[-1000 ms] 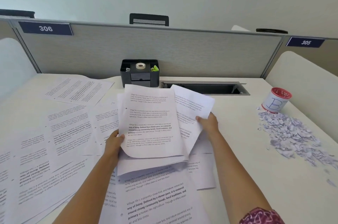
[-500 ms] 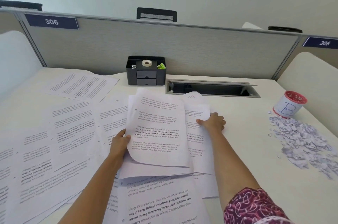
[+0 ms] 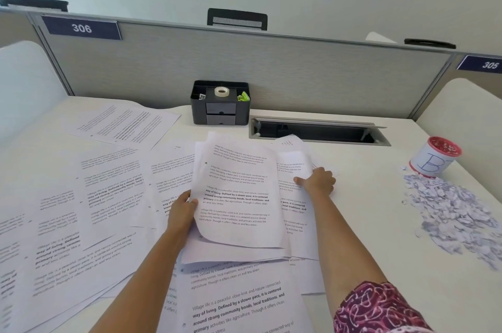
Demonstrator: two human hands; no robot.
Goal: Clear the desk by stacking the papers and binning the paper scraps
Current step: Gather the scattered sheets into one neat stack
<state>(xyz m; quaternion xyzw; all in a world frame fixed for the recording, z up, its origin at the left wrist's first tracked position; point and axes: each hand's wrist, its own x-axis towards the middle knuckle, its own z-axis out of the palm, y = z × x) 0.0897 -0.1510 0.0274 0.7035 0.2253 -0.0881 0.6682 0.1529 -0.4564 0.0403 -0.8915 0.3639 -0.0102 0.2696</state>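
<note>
My left hand (image 3: 181, 210) grips the left edge of a small stack of printed papers (image 3: 239, 197), held slightly raised above the desk. My right hand (image 3: 317, 182) rests on a printed sheet (image 3: 292, 169) lying just right of the stack, thumb on top and fingers curled at its edge, so it is pinching that sheet. Many more printed sheets (image 3: 81, 210) lie spread over the left and near part of the white desk (image 3: 366, 251). A heap of white paper scraps (image 3: 456, 216) sits at the right. A small red-rimmed bin marked "B" (image 3: 434, 156) stands just behind the scraps.
A black desk organiser (image 3: 220, 103) with a tape roll stands against the grey partition (image 3: 271, 72). An open cable slot (image 3: 317, 131) is set into the desk behind my right hand. White side panels close the desk at both ends.
My right hand laid its raised sheet down flat and slid right and farther out over the desk. The stack in my left hand stayed nearly in place. The camera shifted slightly.
</note>
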